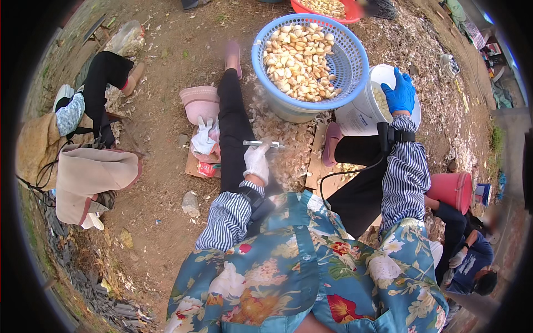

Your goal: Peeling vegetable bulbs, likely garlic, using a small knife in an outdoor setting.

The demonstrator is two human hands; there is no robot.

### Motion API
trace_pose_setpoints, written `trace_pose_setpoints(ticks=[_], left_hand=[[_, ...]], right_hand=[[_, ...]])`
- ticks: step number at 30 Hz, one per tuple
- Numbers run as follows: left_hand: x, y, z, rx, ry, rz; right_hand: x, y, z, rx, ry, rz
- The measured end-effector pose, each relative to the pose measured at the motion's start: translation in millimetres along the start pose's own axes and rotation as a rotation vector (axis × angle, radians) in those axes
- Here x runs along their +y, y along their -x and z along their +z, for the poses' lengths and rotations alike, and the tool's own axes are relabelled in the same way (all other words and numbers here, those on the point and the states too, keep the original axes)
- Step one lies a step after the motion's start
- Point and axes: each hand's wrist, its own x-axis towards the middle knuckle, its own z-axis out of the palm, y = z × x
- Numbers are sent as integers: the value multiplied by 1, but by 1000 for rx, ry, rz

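Observation:
My left hand (255,160), in a white knit glove, grips a slim silver knife (262,144) above my left thigh. The blade end points right, over a heap of papery garlic skins (291,160). My right hand (400,93), in a blue glove, is over the mouth of a white plastic bucket (354,112) with its fingers apart. What lies under that palm is hidden. Pale peeled cloves (381,102) show inside the bucket. Beside it, a blue perforated basket (354,79) holds many unpeeled garlic cloves (297,62).
A red basin (354,10) of cloves sits beyond the basket. Left of my leg are a pink bucket-like container (200,102) and plastic bags (205,139). A wooden board (316,175) lies by my right shoe. Another person (470,258) sits at right near a red bucket (449,189); another is at left (100,91).

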Motion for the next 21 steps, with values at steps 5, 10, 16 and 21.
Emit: trace_pose_setpoints(ticks=[5,10,16,21], left_hand=[[9,-4,2,31,45,49],[13,-5,12,11,-24,76],[-6,-6,-20,16,32,61],[-4,-4,-15,20,-42,39]], right_hand=[[-66,-30,48,-586,-641,-130],[-126,-15,58,-686,85,-428],[-129,3,83,-739,81,-354],[-86,-2,97,-593,-369,-228]])
